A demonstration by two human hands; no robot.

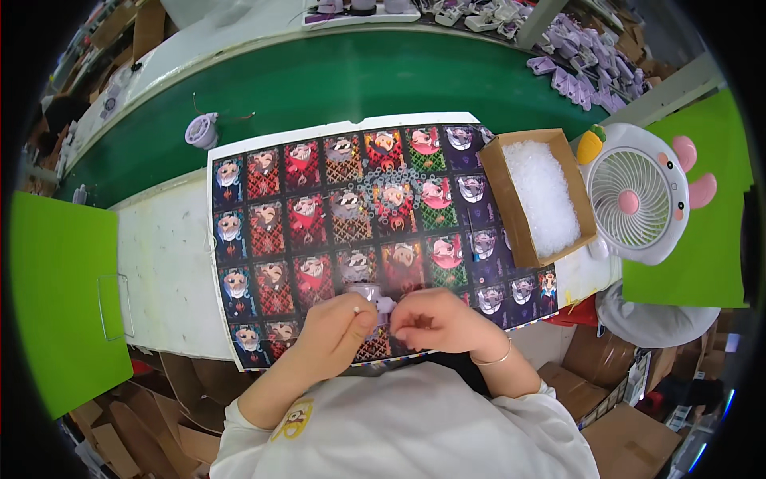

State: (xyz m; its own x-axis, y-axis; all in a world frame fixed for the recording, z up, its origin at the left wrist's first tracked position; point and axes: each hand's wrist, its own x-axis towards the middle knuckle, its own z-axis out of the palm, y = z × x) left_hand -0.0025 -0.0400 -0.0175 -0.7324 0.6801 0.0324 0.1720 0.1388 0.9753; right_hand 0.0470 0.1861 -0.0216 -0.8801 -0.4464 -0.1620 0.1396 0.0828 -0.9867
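Near the front edge of a printed sheet (pixel 271 247) lies a small lavender plastic part (pixel 365 290), its lower portion hidden behind my fingers. My left hand (pixel 337 334) is closed at its left side, thumb against the curled fingers; a tiny pale spot shows at the fingertips, too small to name. On the other side my right hand (pixel 440 321) has its fingers curled and pinched close to the part. Whatever that pinch contains is hidden. Farther up the sheet, several small translucent rings (pixel 388 194) lie scattered.
An open cardboard box (pixel 501 203) of clear thin plastic pieces (pixel 542 199) stands right, beside a white rabbit-shaped fan (pixel 634 195). Beyond runs a green belt (pixel 319 80) carrying a round lavender part with wires (pixel 202 132). Lavender housings (pixel 586 68) are heaped far right.
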